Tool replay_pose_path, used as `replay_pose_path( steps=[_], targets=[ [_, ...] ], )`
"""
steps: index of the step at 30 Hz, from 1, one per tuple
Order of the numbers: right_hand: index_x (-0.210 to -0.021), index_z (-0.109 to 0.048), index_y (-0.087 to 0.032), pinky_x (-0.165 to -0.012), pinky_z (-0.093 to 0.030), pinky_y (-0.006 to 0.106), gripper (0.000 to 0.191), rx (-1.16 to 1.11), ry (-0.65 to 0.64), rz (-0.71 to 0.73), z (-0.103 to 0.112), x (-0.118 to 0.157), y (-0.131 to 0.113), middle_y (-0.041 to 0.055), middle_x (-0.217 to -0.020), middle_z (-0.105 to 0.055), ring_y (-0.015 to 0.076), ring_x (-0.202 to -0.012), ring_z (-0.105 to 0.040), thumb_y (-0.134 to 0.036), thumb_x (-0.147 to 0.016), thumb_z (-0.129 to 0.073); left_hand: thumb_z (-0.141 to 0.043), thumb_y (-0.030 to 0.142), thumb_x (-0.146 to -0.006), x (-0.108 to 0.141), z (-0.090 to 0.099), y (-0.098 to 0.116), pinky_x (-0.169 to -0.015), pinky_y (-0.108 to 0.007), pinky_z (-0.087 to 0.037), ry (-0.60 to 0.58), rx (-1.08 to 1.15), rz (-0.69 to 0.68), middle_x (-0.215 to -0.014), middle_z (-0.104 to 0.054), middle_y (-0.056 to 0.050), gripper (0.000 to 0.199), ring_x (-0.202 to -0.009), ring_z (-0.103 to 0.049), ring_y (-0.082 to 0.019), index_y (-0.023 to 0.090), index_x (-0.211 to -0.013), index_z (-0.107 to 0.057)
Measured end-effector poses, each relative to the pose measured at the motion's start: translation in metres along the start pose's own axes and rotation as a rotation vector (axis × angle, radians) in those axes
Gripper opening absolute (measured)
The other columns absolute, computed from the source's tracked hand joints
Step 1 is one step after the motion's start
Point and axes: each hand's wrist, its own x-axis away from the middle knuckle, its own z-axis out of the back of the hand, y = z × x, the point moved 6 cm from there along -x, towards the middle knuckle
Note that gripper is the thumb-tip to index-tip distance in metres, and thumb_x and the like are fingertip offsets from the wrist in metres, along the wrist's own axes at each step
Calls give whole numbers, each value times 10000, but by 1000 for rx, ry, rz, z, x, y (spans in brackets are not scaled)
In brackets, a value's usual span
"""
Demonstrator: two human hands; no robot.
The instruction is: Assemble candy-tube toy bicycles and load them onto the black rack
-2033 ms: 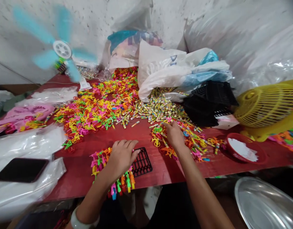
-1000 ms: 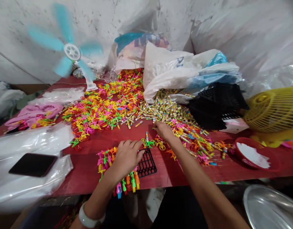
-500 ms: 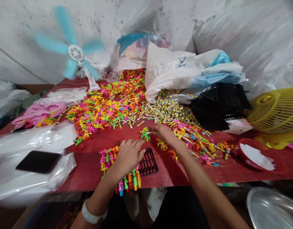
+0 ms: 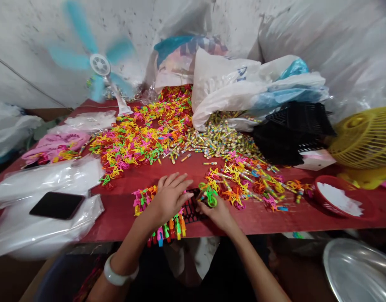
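My left hand point(image 4: 169, 199) lies with fingers stretched out across a black slotted tray point(image 4: 189, 210) at the table's front edge. Several small colourful plastic toys point(image 4: 177, 226) stand in rows in the tray's left part, partly covered by that hand. My right hand point(image 4: 218, 213) is closed, fingers pinching a small green plastic bicycle-shaped toy point(image 4: 211, 197) above the tray's right side. The tips of its fingers are partly hidden behind the toy.
Behind the tray lie a heap of bright toy pieces point(image 4: 139, 142) and a pile of patterned candy-like tubes point(image 4: 221, 136). A phone point(image 4: 57, 205) rests on plastic bags at left. A red basket point(image 4: 325, 205), yellow fan point(image 4: 362, 134) and black trays point(image 4: 296, 126) stand at right. A turquoise-bladed fan point(image 4: 100, 65) spins.
My right hand has drawn back from beside the tube pile toward the tray, bringing the green toy along. My left hand has stayed over the tray.
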Motion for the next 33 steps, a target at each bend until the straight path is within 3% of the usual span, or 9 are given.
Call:
replay_pose_path(
  steps=[3,11,17,22,26,28,30,33],
  targets=[
    [-856,-567,-216,-479,-472,280,233,26,9,45,-11,15,4,-28,-562,-607,156,-451,-565,-403,-737,-638,-417,412,-951,12,-1,6,-1085,-565,-220,-4,-65,-77,-1465,-432,-58,376,-1390,-286,-297,279,-1282,-537],
    [-841,-631,-241,-438,-463,263,80,36,90,146,-40,56,5,23,-786,-666,156,-515,-584,-281,-791,-583,-408,269,-948,17,-7,5,-1080,-533,-250,61,-114,-69,-1368,-544,-67,306,-1329,-387,-270,239,-1173,-613],
    [-898,-642,-234,-670,-505,285,271,338,50,346,-51,66,-8,46,-844,-644,203,-800,-640,-85,-724,-497,-416,266,-946,15,-7,3,-1066,-534,-262,66,-100,-77,-1354,-555,-74,304,-1311,-404,-267,242,-1176,-613],
    [-1072,-621,-192,-612,-483,270,462,753,-49,253,-66,58,-8,98,-1004,-656,211,-754,-655,-16,-661,-503,-401,316,-960,19,-3,12,-1084,-561,-237,45,-87,-121,-1435,-470,-64,320,-1372,-321,-283,267,-1209,-595],
    [-1097,-616,-229,-552,-455,234,406,659,-64,248,-72,52,-6,62,-971,-665,165,-671,-638,-43,-782,-440,-528,423,-889,26,-1,23,-1087,-620,-205,62,-152,-154,-1478,-401,-106,332,-1358,-342,-344,255,-1155,-635],
    [-1011,-638,-238,-570,-466,232,327,527,-41,322,-57,47,-12,47,-923,-649,157,-693,-623,-75,-824,-425,-521,379,-890,27,-2,24,-1084,-630,-207,66,-183,-152,-1477,-403,-102,284,-1338,-377,-340,250,-1102,-658],
    [-967,-650,-235,-641,-485,254,320,492,55,413,-22,39,-26,49,-903,-627,164,-759,-607,-70,-831,-411,-490,312,-897,25,-2,21,-1082,-631,-215,75,-205,-140,-1464,-424,-97,250,-1322,-405,-327,243,-1056,-670],
    [-1011,-682,-231,-738,-463,308,402,772,263,455,47,13,-49,76,-980,-618,197,-858,-564,-29,-817,-393,-471,260,-889,20,-2,14,-1074,-633,-225,104,-224,-108,-1447,-446,-107,234,-1307,-428,-329,224,-989,-680]
  ],
)
